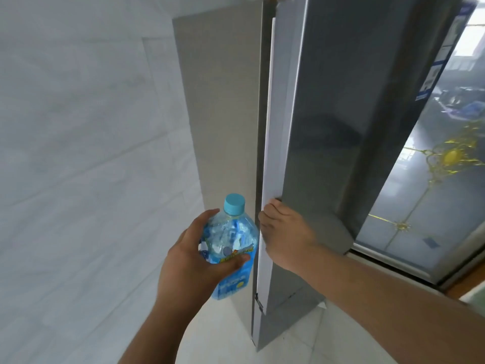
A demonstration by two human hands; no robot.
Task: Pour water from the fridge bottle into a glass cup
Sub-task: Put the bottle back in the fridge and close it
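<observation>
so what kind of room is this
Most likely a home kitchen. A tall steel fridge stands against a pale tiled wall; the right hand is on its door edge and the left hand holds a water bottle.

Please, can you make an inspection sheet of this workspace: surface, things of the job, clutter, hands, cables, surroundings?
Surface: pale tiled floor; no table or counter seen.
Job's things: water bottle, blue cap on, upright; glass cup not seen.
Clutter: nothing seen.
Hands: left hand grips the bottle; right hand on the edge of the fridge door, fingers curled round it.
Cables: nothing seen.
Surroundings: grey fridge; pale tiled wall on the left; glossy door panel with gold ornament on the right.
</observation>
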